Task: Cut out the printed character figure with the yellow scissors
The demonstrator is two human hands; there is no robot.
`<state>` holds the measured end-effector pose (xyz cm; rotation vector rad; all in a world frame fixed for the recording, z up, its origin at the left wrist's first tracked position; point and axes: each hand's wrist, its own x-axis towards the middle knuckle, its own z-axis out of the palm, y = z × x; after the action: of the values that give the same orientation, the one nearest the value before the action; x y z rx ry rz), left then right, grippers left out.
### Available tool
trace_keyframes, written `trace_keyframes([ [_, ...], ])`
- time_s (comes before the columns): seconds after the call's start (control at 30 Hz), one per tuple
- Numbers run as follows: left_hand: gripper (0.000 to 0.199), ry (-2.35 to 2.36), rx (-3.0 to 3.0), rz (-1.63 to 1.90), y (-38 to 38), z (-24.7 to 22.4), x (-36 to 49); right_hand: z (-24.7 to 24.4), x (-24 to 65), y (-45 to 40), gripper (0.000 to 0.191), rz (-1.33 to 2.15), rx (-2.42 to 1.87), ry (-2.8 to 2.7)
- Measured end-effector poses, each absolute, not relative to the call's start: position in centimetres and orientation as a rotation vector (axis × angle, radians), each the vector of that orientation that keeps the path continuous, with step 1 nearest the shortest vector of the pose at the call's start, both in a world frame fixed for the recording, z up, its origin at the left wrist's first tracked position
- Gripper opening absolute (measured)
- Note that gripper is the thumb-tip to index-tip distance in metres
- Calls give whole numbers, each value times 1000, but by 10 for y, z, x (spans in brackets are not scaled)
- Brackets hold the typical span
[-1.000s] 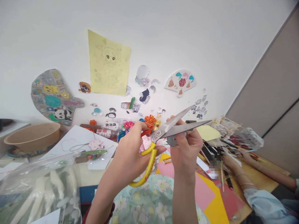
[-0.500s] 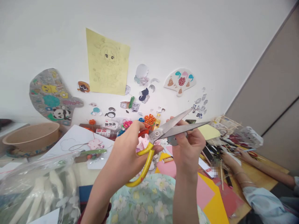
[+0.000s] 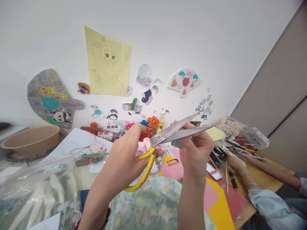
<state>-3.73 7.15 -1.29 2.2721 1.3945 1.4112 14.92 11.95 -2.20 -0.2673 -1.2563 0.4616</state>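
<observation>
Two hands raised, mid-air, above the counter (image 3: 263,182). Left hand (image 3: 127,147): grip closed round the handles of the scissors (image 3: 157,138), fingers in or about the loops, the lower yellow loop hanging toward seven o'clock. Blades parted, tips aimed at about two o'clock. Right hand (image 3: 195,150): grip pinching a small dark grey cut-out (image 3: 177,144), which sits just under the lower blade, at three o'clock from the pivot and largely hidden by blade and fingers. Whether the metal touches it: cannot tell.

Below, at six o'clock, floral cloth (image 3: 146,204); above it, pink paper (image 3: 172,172) bearing a small glue tube (image 3: 171,162). Co-worker's hand (image 3: 233,162) at about four o'clock, well apart.

Hazards, as I judge them: right thumb (image 3: 188,145) lies close by the lower blade, so a careless squeeze or a slip of the left wrist could nick it. A piece so small may bend or twist if pinched loosely. Poor sight of its edge could send a cut astray.
</observation>
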Motion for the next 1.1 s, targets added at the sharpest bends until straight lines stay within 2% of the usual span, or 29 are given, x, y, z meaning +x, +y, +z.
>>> trace_keyframes([
  [0.33,35,1521,2409,1400,69,-9,-36,-20,157,115,25,436,-319,-1284],
  [0.57,25,1486,2523,1443,67,-8,-36,-19,163,115,18,418,-298,-1314],
  [1.1,23,1497,2581,1400,63,-9,-38,-20,171,112,13,393,-259,-1399],
])
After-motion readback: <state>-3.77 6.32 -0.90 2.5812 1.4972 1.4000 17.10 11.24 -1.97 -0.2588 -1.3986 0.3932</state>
